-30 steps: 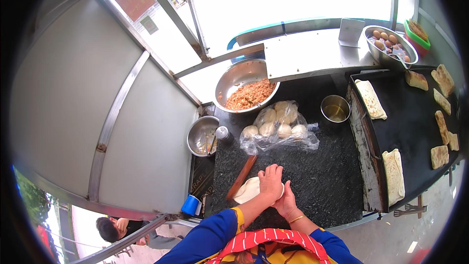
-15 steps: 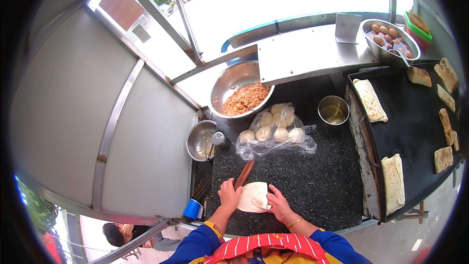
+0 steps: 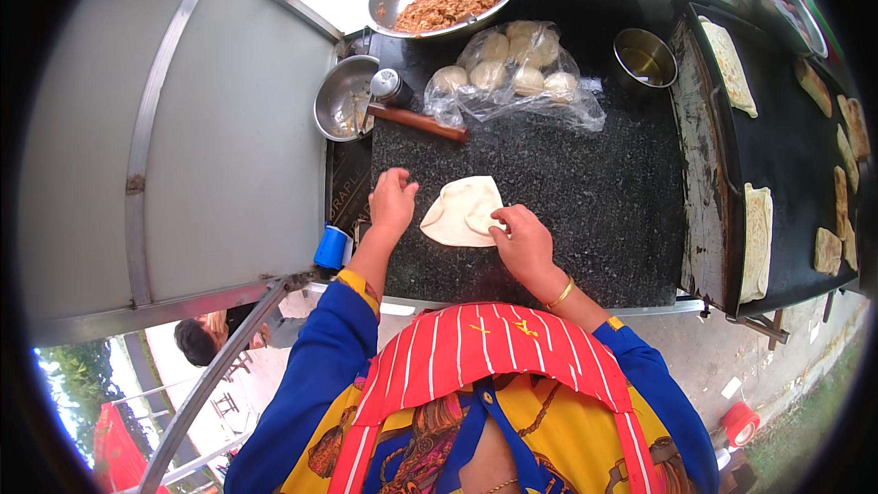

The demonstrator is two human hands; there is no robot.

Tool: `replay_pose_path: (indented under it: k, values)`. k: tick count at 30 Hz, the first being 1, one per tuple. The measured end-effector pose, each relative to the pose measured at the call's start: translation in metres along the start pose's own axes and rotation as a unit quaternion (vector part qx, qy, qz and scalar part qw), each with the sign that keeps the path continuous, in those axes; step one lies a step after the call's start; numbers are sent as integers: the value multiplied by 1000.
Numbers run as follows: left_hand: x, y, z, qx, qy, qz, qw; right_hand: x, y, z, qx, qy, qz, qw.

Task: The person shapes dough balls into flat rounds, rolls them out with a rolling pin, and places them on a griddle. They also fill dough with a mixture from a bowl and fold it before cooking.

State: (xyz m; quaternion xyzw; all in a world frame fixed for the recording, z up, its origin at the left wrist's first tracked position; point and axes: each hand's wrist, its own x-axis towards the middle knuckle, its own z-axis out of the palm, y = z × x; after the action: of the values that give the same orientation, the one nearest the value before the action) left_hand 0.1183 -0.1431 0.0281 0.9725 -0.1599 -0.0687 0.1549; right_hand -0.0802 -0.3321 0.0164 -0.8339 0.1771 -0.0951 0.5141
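Note:
A flat, folded sheet of pale dough [image 3: 448, 215] lies on the speckled black stone worktop [image 3: 622, 192] in front of me. My right hand [image 3: 528, 245] pinches its right edge between thumb and fingers. Just left of the dough is my left hand [image 3: 393, 203], empty, its fingers loosely bent and apart. Farther back a reddish-brown rolling pin [image 3: 421, 122] lies nearly crosswise, its left end near a lidded shaker [image 3: 388, 86]. Behind it, several round dough balls [image 3: 489, 74] sit under clear plastic film [image 3: 576, 114].
A steel bowl of reddish filling [image 3: 453, 5] stands at the back, with a smaller steel bowl [image 3: 340, 96] at left. A pot of yellowish liquid [image 3: 645, 59] is near the griddle [image 3: 796, 201], which holds several flatbreads [image 3: 757, 242]. A blue cup [image 3: 331, 247] sits by the left edge.
The view has tipped downward. The rolling pin has moved from beside my left hand to the back left, and that hand has come off the dough. My right hand stays at the dough's right edge.

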Motion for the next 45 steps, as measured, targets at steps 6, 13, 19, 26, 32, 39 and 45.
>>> replay_pose_path:
  k: [6, 13, 19, 26, 32, 39, 45]
  values:
    - [-64, -2, 9, -26, -89, -22, 996, 1, -11, 41, -159, -56, -33, 985]
    - [-48, -1, 21, 2, -70, 63, 996, 19, 4, 53, -260, -40, 8, 965]
    - [-41, -17, 37, -51, -6, 71, 996, 17, -5, 59, -319, -52, -22, 946]
    - [-50, 13, 9, -63, -125, -28, 990, 20, -4, 61, -365, -60, -78, 926]
    - [-38, 0, 32, -55, -91, 11, 994, 30, 3, 62, -348, -92, -60, 931]
    - [-27, 1, 36, -584, -204, -297, 728, 45, 64, 23, 275, 89, 224, 931]
    - [-58, 0, 51, -550, -168, -253, 778, 27, 53, -4, 291, 157, 309, 892]
